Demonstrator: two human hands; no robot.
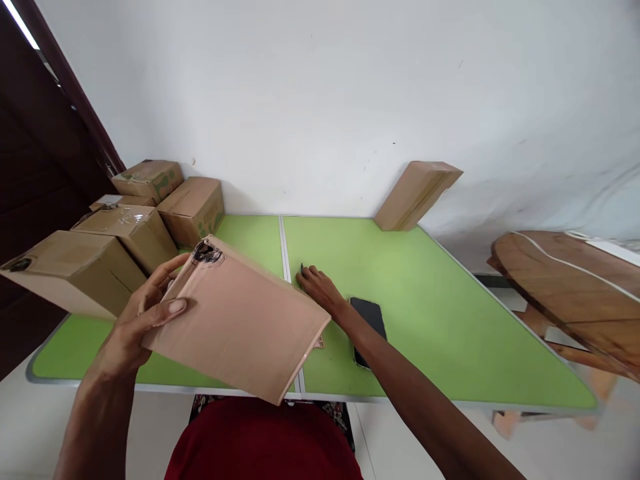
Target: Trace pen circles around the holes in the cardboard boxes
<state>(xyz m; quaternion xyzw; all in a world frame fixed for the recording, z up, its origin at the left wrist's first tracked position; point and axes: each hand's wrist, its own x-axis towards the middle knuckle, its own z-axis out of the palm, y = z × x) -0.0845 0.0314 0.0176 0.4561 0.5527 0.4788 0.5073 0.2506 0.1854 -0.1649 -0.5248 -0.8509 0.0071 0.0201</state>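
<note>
My left hand (145, 317) is closed on one end of a cardboard box (245, 313), thumb on the near face, and holds it tilted above the table. A dark, torn-looking patch marks the box's upper left corner. Beyond the box, my right hand (320, 290) rests low over the green table (450, 333) with its fingers curled. The tip of a thin black object (302, 269) pokes out past those fingers; its kind cannot be made out. A black phone (369, 320) lies beside my right forearm. Partly hidden under the held box is a small printed piece (319, 343).
Several cardboard boxes (75, 257) are grouped at the table's left end. Another long box (417, 195) leans against the white wall (310, 100) at the back right. A wooden round table (565, 287) with a white cable stands at the right. A dark door (40, 167) is at the left.
</note>
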